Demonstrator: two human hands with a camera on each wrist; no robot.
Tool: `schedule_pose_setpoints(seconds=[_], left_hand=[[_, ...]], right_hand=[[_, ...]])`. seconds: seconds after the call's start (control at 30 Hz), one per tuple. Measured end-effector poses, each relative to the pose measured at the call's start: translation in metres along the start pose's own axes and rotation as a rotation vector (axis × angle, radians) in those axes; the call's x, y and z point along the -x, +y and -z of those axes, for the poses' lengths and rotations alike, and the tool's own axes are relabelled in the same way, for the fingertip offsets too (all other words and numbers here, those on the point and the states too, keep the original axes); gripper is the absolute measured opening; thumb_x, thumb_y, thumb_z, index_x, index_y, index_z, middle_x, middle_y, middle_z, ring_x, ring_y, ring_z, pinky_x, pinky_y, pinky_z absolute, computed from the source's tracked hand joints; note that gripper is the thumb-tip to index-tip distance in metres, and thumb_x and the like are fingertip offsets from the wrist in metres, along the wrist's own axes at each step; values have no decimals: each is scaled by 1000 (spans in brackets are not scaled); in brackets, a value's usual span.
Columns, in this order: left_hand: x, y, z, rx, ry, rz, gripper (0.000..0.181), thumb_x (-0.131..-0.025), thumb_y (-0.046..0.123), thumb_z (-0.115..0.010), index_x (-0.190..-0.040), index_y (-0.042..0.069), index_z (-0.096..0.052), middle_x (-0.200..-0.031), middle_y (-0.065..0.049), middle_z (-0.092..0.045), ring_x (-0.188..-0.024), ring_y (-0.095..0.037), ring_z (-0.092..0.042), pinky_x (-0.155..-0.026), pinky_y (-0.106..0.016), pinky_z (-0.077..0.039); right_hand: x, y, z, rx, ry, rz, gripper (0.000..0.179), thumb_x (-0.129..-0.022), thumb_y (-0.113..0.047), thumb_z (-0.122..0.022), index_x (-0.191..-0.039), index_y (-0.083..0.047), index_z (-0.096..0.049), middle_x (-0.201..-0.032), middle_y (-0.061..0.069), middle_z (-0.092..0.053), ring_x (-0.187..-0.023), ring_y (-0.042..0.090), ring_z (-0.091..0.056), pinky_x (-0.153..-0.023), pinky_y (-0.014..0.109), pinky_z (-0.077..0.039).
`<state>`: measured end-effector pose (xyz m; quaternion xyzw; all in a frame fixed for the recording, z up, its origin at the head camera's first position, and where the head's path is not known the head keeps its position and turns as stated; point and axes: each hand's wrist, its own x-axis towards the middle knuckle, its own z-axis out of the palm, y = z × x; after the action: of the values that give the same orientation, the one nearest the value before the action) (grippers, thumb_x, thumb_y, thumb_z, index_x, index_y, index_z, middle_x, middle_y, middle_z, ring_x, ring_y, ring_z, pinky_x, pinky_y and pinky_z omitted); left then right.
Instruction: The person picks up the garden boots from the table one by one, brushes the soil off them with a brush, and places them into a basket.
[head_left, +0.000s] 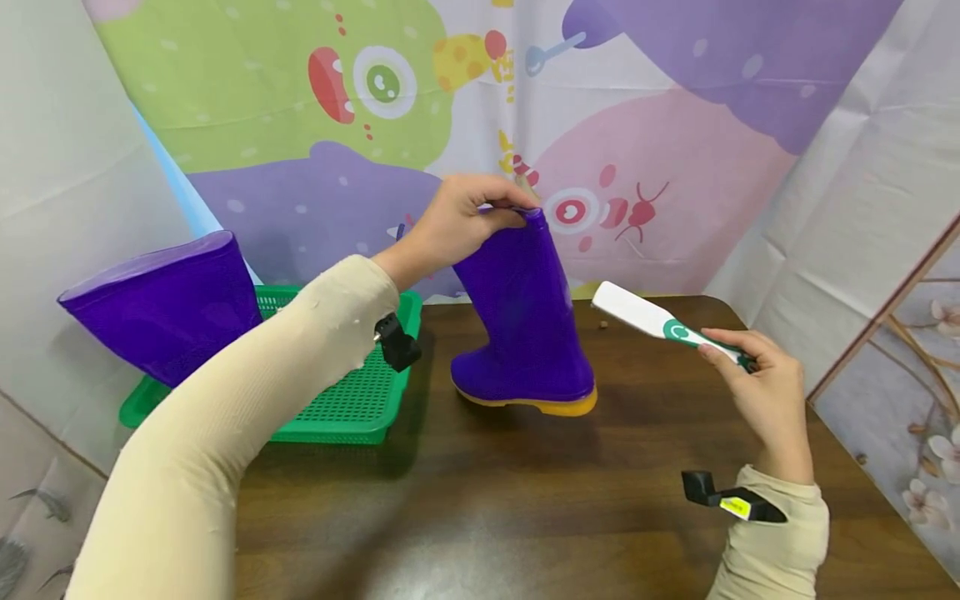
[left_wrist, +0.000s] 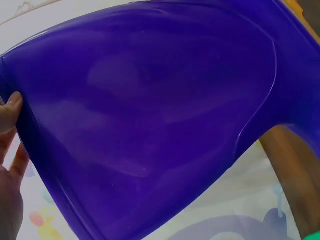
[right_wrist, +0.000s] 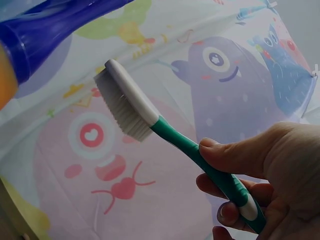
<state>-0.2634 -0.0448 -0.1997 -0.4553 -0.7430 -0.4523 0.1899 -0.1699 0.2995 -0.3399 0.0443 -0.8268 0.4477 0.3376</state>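
A purple rain boot [head_left: 525, 317] with a yellow sole hangs upright, toe to the left, in the middle of the head view. My left hand [head_left: 468, 218] pinches its top rim between thumb and fingers. In the left wrist view the boot shaft [left_wrist: 145, 115] fills most of the picture, the left fingertips [left_wrist: 14, 102] at its rim. My right hand [head_left: 772, 387] grips the green and white handle of a scrubbing brush [right_wrist: 132, 100], apart from the boot on its right. The brush's pale bristles show in the right wrist view, facing down and left.
A second purple boot [head_left: 172, 304] leans in a green plastic basket [head_left: 408, 333] at the left, partly behind my left sleeve. Both stand on a brown wooden table [head_left: 480, 500]. A cartoon-printed curtain [head_left: 637, 125] hangs behind. A small crumb [head_left: 603, 324] lies near the back edge.
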Motion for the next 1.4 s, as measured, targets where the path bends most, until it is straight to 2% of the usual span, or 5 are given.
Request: schedule_pose_setpoints(seconds=[0.27,0.5,0.8,1.03,1.4], left_hand=[[3,-10,-22,21,30,-155,11,-84,-16,-68,-88,-7,-73,-89,-17,-72,-89,-26,-67,-85,-29,-52],[16,-20,-34,36,-1,-248,16,-84,-20,-63,-87,-7,-71,-88,-16,-72,-89,-29,-68,-86,-31,-52],[33,-19,-42,54,-140,-435,19,-85,-19,-64,-90,-1,-71,-91,-11,-71,-92,-23,-67,-83,-29,-53],[44,-16,-38,59,-181,-449,23,-87,-19,-61,-92,0,-72,-95,-9,-72,-94,-20,-67,-84,-30,-53],[73,-13,-25,81,-222,-425,28,-84,-23,-60,-92,2,-72,-95,-9,-73,-95,-22,-68,-84,-31,-55]], right_hand=[[-1,3,-2,3,15,1,20,-83,5,-77,-103,6,-75,-82,-27,-60,-69,2,-47,-60,14,-35],[0,2,-3,9,7,24,18,-84,2,-77,-102,4,-75,-82,-27,-61,-69,3,-47,-59,15,-34],[1,2,-4,11,1,6,18,-84,2,-77,-102,4,-75,-82,-27,-60,-70,4,-48,-60,15,-35],[0,0,-5,0,-5,9,19,-84,2,-77,-102,4,-75,-81,-26,-60,-70,4,-48,-60,15,-36],[0,1,-8,4,-8,10,19,-83,3,-78,-101,4,-76,-82,-27,-60,-71,2,-48,-59,14,-35]])
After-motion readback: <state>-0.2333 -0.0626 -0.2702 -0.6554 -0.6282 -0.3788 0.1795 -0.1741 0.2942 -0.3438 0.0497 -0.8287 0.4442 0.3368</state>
